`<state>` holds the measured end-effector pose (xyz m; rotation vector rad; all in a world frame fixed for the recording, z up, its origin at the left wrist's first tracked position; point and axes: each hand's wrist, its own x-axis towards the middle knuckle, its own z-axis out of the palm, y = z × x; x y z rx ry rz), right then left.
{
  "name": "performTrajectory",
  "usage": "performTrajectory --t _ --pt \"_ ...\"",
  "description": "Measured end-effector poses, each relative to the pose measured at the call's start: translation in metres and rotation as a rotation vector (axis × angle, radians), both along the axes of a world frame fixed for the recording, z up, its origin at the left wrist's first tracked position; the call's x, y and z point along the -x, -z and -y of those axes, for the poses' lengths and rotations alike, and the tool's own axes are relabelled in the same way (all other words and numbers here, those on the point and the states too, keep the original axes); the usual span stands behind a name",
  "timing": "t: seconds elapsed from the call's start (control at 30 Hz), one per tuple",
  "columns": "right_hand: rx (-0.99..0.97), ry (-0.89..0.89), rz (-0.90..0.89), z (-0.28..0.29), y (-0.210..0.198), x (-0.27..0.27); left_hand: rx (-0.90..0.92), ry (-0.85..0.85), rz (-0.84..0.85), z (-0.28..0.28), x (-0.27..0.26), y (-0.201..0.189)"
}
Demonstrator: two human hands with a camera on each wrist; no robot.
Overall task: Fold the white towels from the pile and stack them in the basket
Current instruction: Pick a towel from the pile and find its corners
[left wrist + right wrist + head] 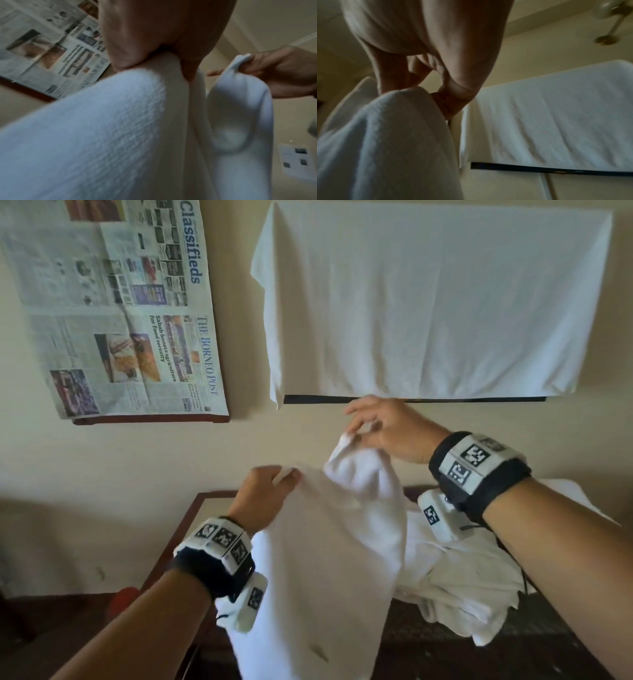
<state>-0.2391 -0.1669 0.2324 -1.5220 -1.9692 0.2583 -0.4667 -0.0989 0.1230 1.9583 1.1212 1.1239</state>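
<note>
From the head camera, the left hand and right hand are pinching the top edge of a white terry towel, lifting it above the crumpled white towel pile on the dark table's right side. Folding is only beginning, I judge; no basket is showing.

Left wrist camera: fingers are clamping cloth, blurred.

Right wrist camera: fingertips are nipping a fold.

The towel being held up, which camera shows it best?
The head view: it shows the towel hanging down, with the left hand and right hand each pinching its top edge. The left wrist view shows only blurred cloth and both grips; the right wrist view, one bunched corner.
</note>
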Motion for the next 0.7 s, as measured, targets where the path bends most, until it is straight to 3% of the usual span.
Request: performTrajectory --t 0.1,0.23,0.37,0.53,0.7 --pt "0.195 -0.130 0.250 0.000 0.030 0.034 -0.144 0.083 -0.130 0.003 -0.009 -0.026" --pt "0.050 -0.111 0.202 -0.011 0.040 0.056 -0.199 0.085 -0.066 0.010 0.016 -0.039" --pt "-0.170 -0.042 0.190 -0.029 0.019 0.077 -0.005 0.037 -0.132 0.004 0.082 0.009" --pt "-0.298 0.136 0.137 -0.056 0.003 0.092 0.248 0.000 -0.058 0.010 0.154 0.080" --pt "-0.284 0.271 0.141 -0.072 0.004 0.108 0.258 -0.061 -0.013 0.013 0.201 0.096"
